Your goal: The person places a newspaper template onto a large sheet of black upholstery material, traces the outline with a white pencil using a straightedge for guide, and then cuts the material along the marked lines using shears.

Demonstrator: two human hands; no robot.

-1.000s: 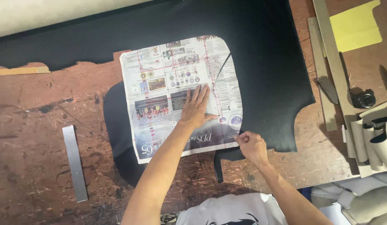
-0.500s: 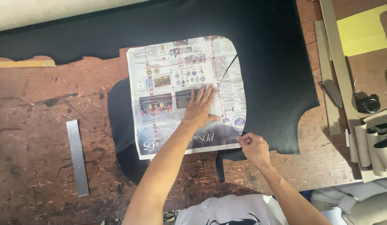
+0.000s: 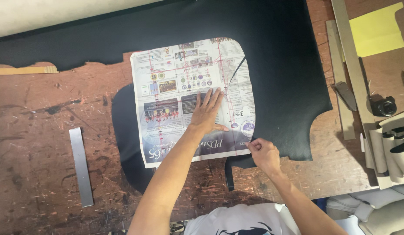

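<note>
A newspaper sheet (image 3: 180, 87), cut with rounded corners like a pattern, lies on a large black sheet of material (image 3: 276, 56) spread over a worn wooden table (image 3: 36, 130). My left hand (image 3: 207, 112) presses flat on the middle of the newspaper, fingers spread. My right hand (image 3: 263, 153) is at the paper's lower right corner, fingers pinched together on something small that I cannot make out, right at the paper's edge over the black material.
A flat metal ruler (image 3: 81, 166) lies at the left on the table. Wooden strips (image 3: 347, 56), a yellow sheet (image 3: 376, 30), a small black round object (image 3: 383, 106) and pale rolled pieces (image 3: 391, 152) sit at the right edge.
Both hands keep their places on the newspaper; only the camera view has shifted slightly.
</note>
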